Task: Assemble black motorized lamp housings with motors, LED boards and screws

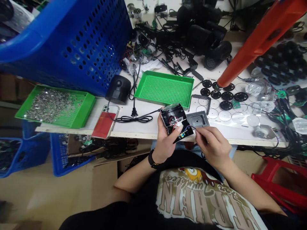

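My left hand (166,140) is wrapped round an open black device housing (174,116), held just above the table's front edge. Red wires and a clear part show inside it, and a small board sits at its lower end. My left thumb presses inside the housing. At the housing's right side, my right hand (212,143) pinches a thin dark wire (192,127); its far end is hard to make out. Behind the housing lies a grey rectangular cover (198,119). A black power cord (134,119) runs from the housing leftward over the table.
A green tray (165,75) stands behind my hands; another (82,111) at left holds small metal parts. A blue basket (96,38) looms at back left, near a phone (105,123) and a black device (119,89). An orange power screwdriver (254,44) hangs over black discs (227,95).
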The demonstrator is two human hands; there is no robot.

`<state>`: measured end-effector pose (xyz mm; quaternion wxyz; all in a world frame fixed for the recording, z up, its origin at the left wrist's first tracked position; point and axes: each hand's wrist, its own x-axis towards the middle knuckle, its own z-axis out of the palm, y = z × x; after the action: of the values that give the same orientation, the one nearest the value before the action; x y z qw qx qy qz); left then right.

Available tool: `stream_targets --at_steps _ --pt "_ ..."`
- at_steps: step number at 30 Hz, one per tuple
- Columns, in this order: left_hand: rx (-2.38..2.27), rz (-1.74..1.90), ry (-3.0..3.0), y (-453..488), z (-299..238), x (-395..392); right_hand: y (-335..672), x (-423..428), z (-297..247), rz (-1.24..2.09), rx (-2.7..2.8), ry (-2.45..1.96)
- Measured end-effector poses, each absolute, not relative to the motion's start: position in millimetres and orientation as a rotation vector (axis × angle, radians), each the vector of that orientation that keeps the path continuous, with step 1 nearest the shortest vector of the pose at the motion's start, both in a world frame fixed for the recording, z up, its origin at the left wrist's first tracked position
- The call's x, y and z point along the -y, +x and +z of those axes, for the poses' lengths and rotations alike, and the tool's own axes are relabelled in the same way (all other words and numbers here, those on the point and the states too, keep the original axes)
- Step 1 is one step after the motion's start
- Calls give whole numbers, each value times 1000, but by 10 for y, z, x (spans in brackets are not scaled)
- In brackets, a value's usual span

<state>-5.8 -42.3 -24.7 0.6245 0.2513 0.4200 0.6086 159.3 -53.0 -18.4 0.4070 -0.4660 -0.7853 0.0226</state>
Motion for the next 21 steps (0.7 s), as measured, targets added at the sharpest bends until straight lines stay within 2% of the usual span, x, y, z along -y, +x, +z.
stream_targets --at_steps 8,15,21 --pt "-1048 1448 749 -58 -354 511 1487 556 -12 140 2391 -1279" --pt "-1022 1490 624 0 -295 439 1427 601 93 499 2054 -1316" --pt "-1050 1469 553 19 -201 411 1433 633 106 627 1846 -1318"
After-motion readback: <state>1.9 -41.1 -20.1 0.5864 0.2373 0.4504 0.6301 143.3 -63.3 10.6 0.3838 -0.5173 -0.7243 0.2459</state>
